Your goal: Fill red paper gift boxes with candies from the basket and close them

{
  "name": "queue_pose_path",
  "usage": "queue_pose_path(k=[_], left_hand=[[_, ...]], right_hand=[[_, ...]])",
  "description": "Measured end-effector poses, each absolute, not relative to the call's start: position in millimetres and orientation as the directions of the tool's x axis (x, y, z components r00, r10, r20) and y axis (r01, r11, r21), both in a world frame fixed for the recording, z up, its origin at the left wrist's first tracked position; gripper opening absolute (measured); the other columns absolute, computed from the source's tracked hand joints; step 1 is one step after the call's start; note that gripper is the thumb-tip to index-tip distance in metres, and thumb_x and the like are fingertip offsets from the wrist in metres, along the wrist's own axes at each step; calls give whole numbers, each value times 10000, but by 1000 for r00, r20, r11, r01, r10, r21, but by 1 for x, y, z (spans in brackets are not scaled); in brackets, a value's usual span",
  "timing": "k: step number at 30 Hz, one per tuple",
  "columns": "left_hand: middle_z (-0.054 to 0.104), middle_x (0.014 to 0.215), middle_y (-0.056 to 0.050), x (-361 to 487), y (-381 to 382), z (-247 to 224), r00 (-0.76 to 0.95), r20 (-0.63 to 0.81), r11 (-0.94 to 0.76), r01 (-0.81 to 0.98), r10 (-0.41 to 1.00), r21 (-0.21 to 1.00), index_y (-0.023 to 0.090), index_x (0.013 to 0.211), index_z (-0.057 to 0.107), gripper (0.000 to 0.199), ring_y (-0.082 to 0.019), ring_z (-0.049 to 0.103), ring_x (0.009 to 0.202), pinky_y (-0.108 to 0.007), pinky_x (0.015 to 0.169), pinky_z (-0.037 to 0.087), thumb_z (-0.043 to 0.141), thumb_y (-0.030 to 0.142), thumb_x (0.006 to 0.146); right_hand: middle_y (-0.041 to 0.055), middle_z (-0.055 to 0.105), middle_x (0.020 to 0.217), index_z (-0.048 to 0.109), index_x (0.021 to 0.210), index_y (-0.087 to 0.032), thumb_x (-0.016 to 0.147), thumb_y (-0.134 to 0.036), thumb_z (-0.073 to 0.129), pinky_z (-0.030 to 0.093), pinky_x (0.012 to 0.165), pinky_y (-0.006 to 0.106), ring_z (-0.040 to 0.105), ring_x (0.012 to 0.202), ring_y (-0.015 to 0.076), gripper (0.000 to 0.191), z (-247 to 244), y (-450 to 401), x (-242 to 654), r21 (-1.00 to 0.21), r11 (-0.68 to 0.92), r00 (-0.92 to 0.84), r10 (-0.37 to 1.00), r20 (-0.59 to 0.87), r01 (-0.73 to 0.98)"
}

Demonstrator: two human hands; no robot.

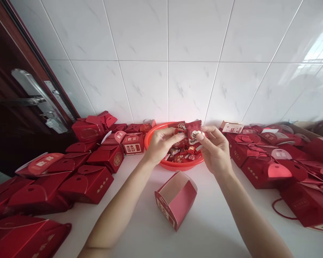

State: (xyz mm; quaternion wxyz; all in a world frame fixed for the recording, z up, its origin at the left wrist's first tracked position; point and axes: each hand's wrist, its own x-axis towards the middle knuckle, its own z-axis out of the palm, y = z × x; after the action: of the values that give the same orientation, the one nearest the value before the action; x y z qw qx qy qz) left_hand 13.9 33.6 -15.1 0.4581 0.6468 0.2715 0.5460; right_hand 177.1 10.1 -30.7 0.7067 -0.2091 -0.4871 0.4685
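Both my hands are over a red plastic basin (174,165) that holds many small red-wrapped candies (185,156). Between the thumb and fingers of my right hand (215,147) is a dark red candy packet (194,131) with white lettering. My left hand (163,143) pinches another dark red candy packet (178,142) just beside it; my fingers partly cover it. Nearer to me, below the basin, an open red gift box (181,200) stands on the white table (204,229). Its top flaps are up and the pale inside shows.
Closed red gift boxes (87,184) crowd the table's left side, and more red gift boxes (263,172) are packed along the right. Behind everything rises a white tiled wall (142,86). A dark door with a metal handle (37,96) is at the left.
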Motion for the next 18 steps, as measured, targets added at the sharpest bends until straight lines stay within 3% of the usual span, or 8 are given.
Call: queue_pose_path(k=[6,11,18], left_hand=[[798,832,3,19,29,-18,124,495,-470,-185,860,863,232,815,830,128,-223,736,868,-323,835,569,776,337,766],[776,754,20,22,29,-23,67,443,-405,-302,894,863,244,770,823,85,-205,724,800,-306,770,571,748,279,753],[781,833,4,18,22,-16,152,465,-435,-196,872,879,225,863,821,165,-228,720,882,-350,877,559,776,359,777]], right_hand=[[-19,742,924,716,842,-268,725,-302,872,556,782,280,672,840,137,198,-30,8,173,-736,439,89,882,463,-515],[-22,736,899,722,849,-271,731,-304,865,552,766,266,663,826,132,188,-31,4,168,-725,454,102,874,475,-518],[-2,740,936,705,835,-266,708,-316,874,566,779,290,672,848,157,217,-25,0,172,-749,467,107,873,477,-470]])
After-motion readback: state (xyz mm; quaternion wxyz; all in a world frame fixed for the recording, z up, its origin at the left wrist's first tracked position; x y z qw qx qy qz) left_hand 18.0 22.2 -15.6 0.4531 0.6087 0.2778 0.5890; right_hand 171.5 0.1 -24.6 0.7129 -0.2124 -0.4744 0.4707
